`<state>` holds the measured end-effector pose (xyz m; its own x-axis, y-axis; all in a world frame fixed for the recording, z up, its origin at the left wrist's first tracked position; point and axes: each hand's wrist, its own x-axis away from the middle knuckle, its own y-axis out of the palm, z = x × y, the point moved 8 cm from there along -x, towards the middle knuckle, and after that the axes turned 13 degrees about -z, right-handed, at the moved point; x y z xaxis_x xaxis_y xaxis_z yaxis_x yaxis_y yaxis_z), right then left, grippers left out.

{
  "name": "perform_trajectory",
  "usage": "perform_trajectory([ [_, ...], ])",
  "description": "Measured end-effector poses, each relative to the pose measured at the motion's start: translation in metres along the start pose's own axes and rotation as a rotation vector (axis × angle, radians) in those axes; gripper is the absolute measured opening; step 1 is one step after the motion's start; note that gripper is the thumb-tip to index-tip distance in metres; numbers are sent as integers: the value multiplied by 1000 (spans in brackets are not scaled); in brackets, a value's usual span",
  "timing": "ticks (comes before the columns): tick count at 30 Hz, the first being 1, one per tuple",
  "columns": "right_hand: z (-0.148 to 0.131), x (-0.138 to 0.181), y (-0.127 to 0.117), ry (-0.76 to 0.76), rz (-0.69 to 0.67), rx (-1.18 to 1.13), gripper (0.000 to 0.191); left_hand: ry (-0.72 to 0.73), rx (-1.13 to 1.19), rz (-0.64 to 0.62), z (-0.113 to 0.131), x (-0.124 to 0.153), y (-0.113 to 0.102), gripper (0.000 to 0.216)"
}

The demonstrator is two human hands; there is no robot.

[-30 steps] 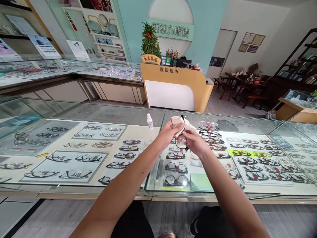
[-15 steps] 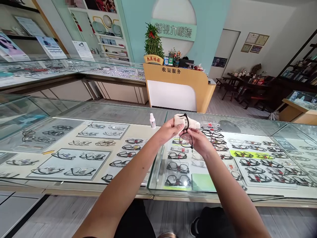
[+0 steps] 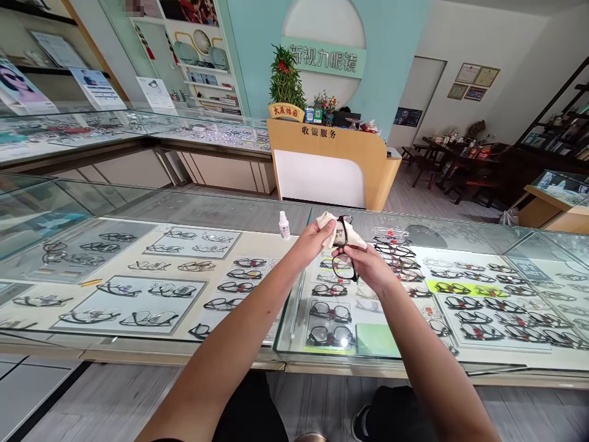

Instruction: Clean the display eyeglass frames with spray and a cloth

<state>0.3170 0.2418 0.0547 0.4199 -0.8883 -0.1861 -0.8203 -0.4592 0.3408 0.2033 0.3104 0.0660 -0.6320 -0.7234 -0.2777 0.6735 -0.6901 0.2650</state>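
Above a glass display counter (image 3: 216,212), my left hand (image 3: 311,240) pinches a pale cleaning cloth (image 3: 332,223) folded over the upper lens of black-framed glasses (image 3: 343,261). My right hand (image 3: 369,265) grips the same glasses by the frame, holding them upright so the lower lens hangs free between my hands. A small white spray bottle (image 3: 284,225) stands on the counter glass just left of my left hand.
Under the counter glass lie several rows of eyeglass frames (image 3: 329,310). A loose pile of glasses (image 3: 391,242) sits on the glass right of my hands. Beyond stand an orange cashier desk (image 3: 334,162), more showcases at left, and dark wooden furniture (image 3: 453,162) at right.
The cloth and glasses shifted slightly between my hands as my left hand rubbed the upper lens. The view drifted a little to the left.
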Motion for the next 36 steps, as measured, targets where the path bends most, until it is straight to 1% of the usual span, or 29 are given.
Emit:
perform_trajectory([
  [4, -3, 0, -5, -4, 35, -31, 33, -20, 13, -115, 7, 5, 5, 54],
  [7, 0, -1, -5, -1, 26, -48, 33, -26, 29, -156, 5, 8, 14, 62],
  [10, 6, -3, -4, 0, 7, -51, 35, -5, 35, -97, -2, 6, 16, 66],
  [14, 12, -3, -4, 27, -14, 49, 35, 19, -2, 28, -14, 0, 5, 63],
  [16, 10, -2, -4, 34, -23, 95, 33, 29, -2, 59, -16, -3, 0, 66],
  [19, 2, 0, -7, 22, 0, 91, 33, 35, 38, 32, -12, -4, -3, 62],
  [23, -4, 1, -16, 2, 67, 17, 33, -35, 101, -51, -9, 0, 2, 56],
  [25, -3, 0, -20, 1, 84, -13, 33, -34, 107, -87, -7, 2, 8, 60],
  [28, 0, -1, -19, -17, 65, -15, 34, 1, 66, -112, -5, 4, 19, 67],
  [30, 1, -2, -16, -28, 39, 8, 34, 15, 18, -81, -4, 4, 23, 64],
  [33, 3, -1, -14, -16, 14, 74, 35, 34, -41, 12, -2, 5, 23, 55],
  [36, 2, 0, -12, -6, -3, 170, 37, 55, -75, 62, -2, 5, 19, 58],
])
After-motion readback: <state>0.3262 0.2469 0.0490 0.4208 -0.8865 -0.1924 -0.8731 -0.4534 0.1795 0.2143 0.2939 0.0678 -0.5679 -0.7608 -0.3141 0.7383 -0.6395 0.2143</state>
